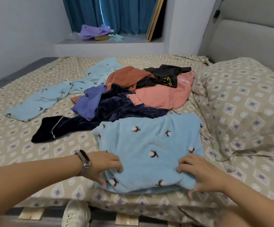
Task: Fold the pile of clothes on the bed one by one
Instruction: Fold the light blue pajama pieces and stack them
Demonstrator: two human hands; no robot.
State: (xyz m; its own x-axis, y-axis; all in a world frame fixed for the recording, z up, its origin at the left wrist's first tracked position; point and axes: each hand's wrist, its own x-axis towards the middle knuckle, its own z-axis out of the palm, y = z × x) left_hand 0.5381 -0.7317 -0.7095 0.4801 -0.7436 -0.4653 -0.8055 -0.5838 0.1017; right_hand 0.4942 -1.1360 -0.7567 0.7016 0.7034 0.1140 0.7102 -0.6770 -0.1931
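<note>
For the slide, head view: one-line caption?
Both hands, left hand and right hand, grip the light blue printed garment on the bed, unfolded pile behind.

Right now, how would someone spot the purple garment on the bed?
Look at the clothes pile mid-bed. On its left edge, the purple garment lies crumpled over the dark navy piece. It is the only plain purple item, without the nearby light blue pajamas' print.

top: light blue, white cotton bolls on brown stems
trousers: same light blue, dark sprigs
sheet: beige, grey-purple diamonds, pale rings
pillow: same print as sheet
pile: rust, black with yellow mark, salmon pink, violet, navy with white piping
curtain: teal
watch: black face, grey band
</note>
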